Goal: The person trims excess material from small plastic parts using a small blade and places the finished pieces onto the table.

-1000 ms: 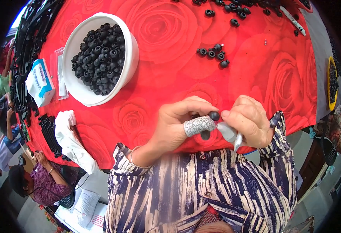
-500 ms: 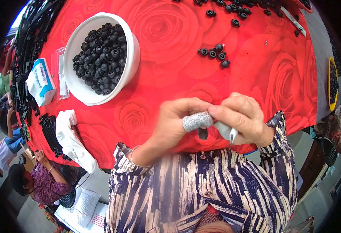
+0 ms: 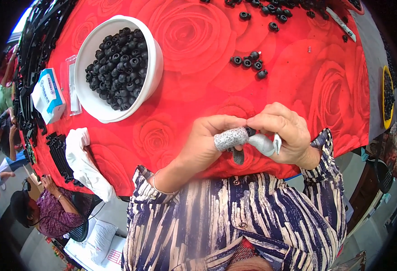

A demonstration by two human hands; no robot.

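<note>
Hands have closed together since a second ago: left hand (image 3: 212, 140) and right hand (image 3: 282, 133) now pinch one small black ring (image 3: 250, 131) between fingertips, over the table edge. Slippery bit could pop out and drop.

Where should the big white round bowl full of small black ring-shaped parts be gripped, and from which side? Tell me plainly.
Grip the white bowl by its bare rim on the side nearest the person, coming in from above. The rim stands clear of the red rose-patterned tablecloth and that side seems open. The black parts are heaped nearly to the top, so probably keep it level. Both hands, left and right, are occupied now.
</note>
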